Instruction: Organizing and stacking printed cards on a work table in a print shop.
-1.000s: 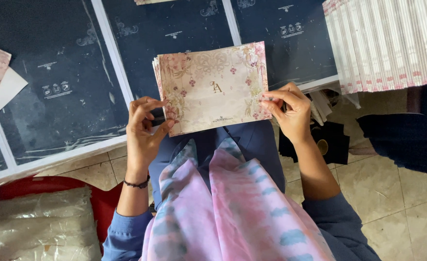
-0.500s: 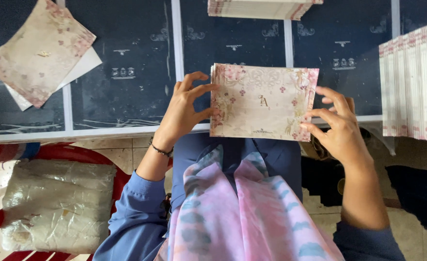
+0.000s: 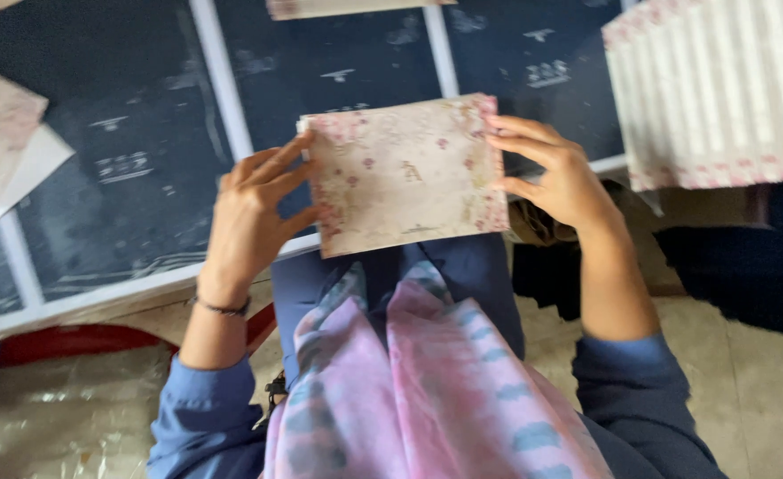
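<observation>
I hold a cream floral card [image 3: 405, 177] with pink flower print flat in front of me, over the near edge of a dark blue table [image 3: 143, 177]. My left hand [image 3: 254, 217] grips the card's left edge, fingers spread along it. My right hand [image 3: 555, 173] grips its right edge with fingertips on the border. A thin bracelet sits on my left wrist. Below the card lie my blue sleeves and a pink and blue scarf [image 3: 427, 390].
A row of stacked striped cards [image 3: 720, 89] fills the table's right side. More floral cards lie at the far left [image 3: 1, 142] and another stack at the top edge [image 3: 347, 7]. A plastic-wrapped bundle [image 3: 63, 417] on something red sits low left. A dark bag [image 3: 737, 275] rests on the tiled floor at right.
The view has shifted and blurred between frames. The card stays held by both hands at its two edges, now tilted slightly; my hands keep the same grip.
</observation>
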